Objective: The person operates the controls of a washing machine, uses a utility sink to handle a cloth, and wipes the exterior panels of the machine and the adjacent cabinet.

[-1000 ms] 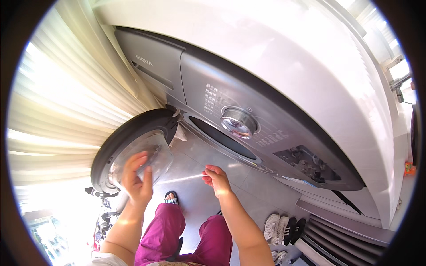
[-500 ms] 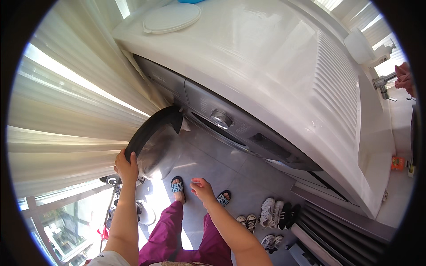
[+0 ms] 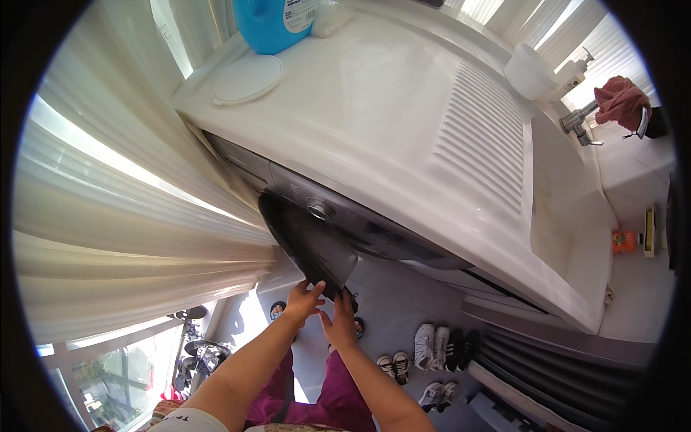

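Note:
The round washing machine door [image 3: 291, 234], with a dark rim and a clear bulging glass, stands partly swung out from the grey machine front [image 3: 360, 230]. My left hand [image 3: 304, 301] is at the rim's near edge, its fingers spread and touching it. Close beside it, my right hand [image 3: 340, 322] has its fingers stretched up against the same edge, thumb apart. A silver dial [image 3: 320, 209] sits on the control panel above the door.
A white washboard sink top [image 3: 360, 93] covers the machine, bearing a blue bottle [image 3: 270, 25] and a white lid [image 3: 248, 78]. Cream curtains [image 3: 129, 216] hang at the left. Several shoes [image 3: 432, 345] stand on the grey floor. A tap [image 3: 579, 122] is at the right.
The door has swung rightward, closer to the machine front. My left hand has moved right with it, and my right hand has come up to the door's edge. The view has shifted.

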Available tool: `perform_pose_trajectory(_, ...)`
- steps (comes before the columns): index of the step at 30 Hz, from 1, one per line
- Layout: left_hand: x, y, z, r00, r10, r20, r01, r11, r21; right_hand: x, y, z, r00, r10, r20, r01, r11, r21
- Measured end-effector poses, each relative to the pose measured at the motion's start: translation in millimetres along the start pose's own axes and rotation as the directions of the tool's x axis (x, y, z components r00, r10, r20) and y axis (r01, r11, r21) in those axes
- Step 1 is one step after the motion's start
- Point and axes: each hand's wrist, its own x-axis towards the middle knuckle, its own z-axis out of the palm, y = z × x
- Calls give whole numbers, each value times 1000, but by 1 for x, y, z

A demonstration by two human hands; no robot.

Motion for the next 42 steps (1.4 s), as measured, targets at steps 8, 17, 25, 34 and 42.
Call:
perform_pose_trajectory(8,36,53,62,992,67,103,-25,931,-364,58,24,-13,719,693,48,-271,216,938)
perform_pose_trajectory(17,37,79,55,930,113,350,159,735,-659,103,14,-57,806,558,198,-45,-275,960)
perform_pose_trajectory(25,33,79,52,937,89,337,159,751,-641,103,20,-66,832,509,220,-138,-194,971)
perform_pose_trajectory(34,-31,121,34,844,477,-247,-533,685,-497,81,-66,-81,850,439,292,-353,62,934)
perform_pose_trajectory(42,-20,142,28,784,486,-386,-568,813,-130,77,-98,-55,909,206,363,-391,110,914)
